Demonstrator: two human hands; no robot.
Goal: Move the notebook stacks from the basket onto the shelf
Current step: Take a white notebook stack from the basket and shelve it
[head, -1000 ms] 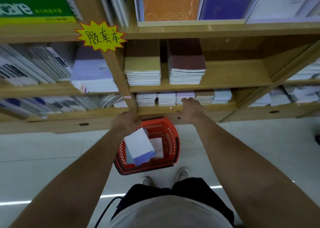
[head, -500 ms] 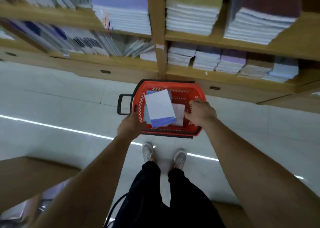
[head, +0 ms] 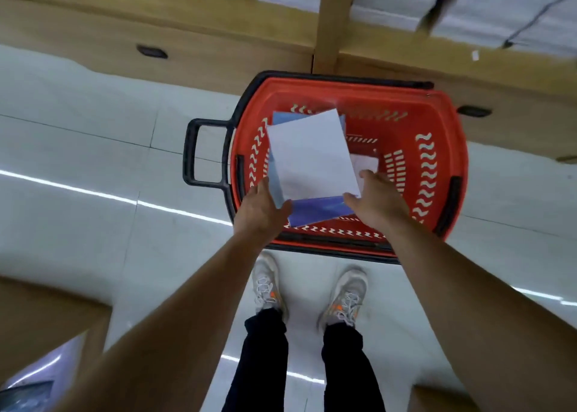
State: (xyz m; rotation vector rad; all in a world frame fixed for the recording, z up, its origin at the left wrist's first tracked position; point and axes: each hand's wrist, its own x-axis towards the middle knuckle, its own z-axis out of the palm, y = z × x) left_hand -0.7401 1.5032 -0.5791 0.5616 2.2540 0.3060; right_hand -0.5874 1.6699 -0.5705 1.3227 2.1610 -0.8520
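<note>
Head view. One red plastic shopping basket (head: 443, 174), with slotted walls, a black rim and a black loop handle (head: 195, 154) projecting left, is set on the pale glossy tiled floor (head: 78, 149), just near of the light wooden shelf unit (head: 218, 33).

Contents: one tilted stack of notebooks (head: 312, 158), white cover uppermost, blue-violet wrapped edges below; a second white item (head: 365, 162), partly hidden, is seen to its right.

The left hand (head: 265, 211) is laid at the stack's near left corner and the right hand (head: 374, 202) at its near right corner, fingers spread, not closed round it.

White stacked notebooks (head: 468, 11), blurred, are seen on the shelf at far right.

Two grey laced shoes (head: 268, 286) are seen near of the basket.
</note>
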